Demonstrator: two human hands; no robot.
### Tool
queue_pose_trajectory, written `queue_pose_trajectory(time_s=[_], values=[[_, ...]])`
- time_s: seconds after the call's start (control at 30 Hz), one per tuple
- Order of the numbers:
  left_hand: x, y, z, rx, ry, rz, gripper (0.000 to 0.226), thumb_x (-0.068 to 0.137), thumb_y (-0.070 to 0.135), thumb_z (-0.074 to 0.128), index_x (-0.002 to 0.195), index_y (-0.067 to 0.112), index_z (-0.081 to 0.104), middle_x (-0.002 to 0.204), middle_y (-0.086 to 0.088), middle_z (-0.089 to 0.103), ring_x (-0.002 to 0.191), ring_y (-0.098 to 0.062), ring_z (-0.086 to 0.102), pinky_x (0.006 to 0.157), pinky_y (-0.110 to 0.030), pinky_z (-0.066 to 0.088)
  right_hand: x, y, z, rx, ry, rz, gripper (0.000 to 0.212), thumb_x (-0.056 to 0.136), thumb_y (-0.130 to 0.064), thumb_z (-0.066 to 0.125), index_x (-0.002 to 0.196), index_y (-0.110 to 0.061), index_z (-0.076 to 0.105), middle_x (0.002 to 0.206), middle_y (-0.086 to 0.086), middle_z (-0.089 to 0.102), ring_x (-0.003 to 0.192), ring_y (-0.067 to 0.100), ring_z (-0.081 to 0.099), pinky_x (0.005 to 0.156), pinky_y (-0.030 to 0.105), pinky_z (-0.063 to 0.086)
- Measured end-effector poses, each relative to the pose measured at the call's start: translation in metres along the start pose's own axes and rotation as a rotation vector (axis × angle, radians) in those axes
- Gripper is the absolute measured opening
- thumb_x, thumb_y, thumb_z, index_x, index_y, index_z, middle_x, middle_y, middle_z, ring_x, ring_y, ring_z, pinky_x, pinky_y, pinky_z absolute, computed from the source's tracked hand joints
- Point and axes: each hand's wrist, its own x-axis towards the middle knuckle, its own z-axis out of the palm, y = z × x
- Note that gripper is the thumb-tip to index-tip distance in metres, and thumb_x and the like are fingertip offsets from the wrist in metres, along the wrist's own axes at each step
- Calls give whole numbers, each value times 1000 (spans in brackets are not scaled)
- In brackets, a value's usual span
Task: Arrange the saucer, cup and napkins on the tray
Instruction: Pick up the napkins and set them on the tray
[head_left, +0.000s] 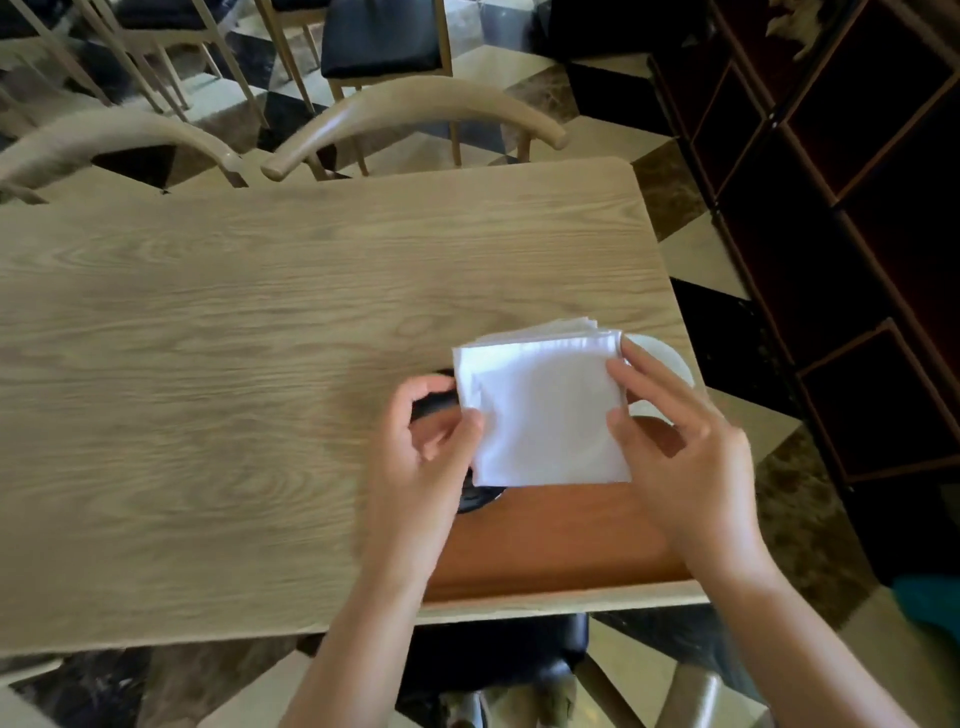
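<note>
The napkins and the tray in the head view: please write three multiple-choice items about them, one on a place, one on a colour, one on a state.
1. Where on the table does the tray lie?
A. far left corner
B. near right corner
C. centre

2. What colour are the napkins?
A. white
B. red
C. green

3. How are the napkins held?
A. by the left hand alone
B. lying free, untouched
C. by both hands, at opposite edges

Answers: 1 B, the brown tray sits at the table's near edge, towards its right end. 2 A, the folded stack is plain white. 3 C, the left hand pinches the left edge and the right hand pinches the right edge with its fingers.
</note>
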Motion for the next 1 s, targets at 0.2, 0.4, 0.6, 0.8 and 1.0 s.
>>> queue_pose_trajectory(time_s=[0.2,0.4,0.6,0.8,1.0], values=[[-50,-37,36,332,-119,177,21,83,5,63,76,25,60,72,8,66,68,-4,63,62,-7,44,-51,40,-39,-179,21,-42,44,77,8,66,111,-21,64,119,-23,54,92,6,61,78,0,43],[-69,-82,52,474,-200,106,20,83,2,62,89,20,67,91,12,69,86,-2,63,73,-18,51,-79,86,-43,-240,-7,63,37,76,12,65,103,-13,71,118,-22,55,90,14,63,80,2,42],[-61,-102,64,664,-376,156,36,81,3,62,114,16,61,111,2,61,104,-10,55,90,-22,47,-66,107,-40,-324,-52,58,36,79,10,63,108,-10,68,122,-14,51,99,12,58,81,37,56],[-60,-112,60,899,-423,268,41,77,10,70,116,18,59,122,-7,51,116,-20,47,97,-19,39,-66,120,-41,-450,-105,-28,33,76,13,64,106,-1,68,127,6,59,95,28,61,77,44,57],[-74,-123,56,1147,-487,559,41,91,28,47,131,21,46,152,-15,25,141,-28,17,108,-43,29,-73,136,-52,-762,-303,-426,38,89,-24,51,121,-5,60,138,18,47,129,36,40,101,47,39]])
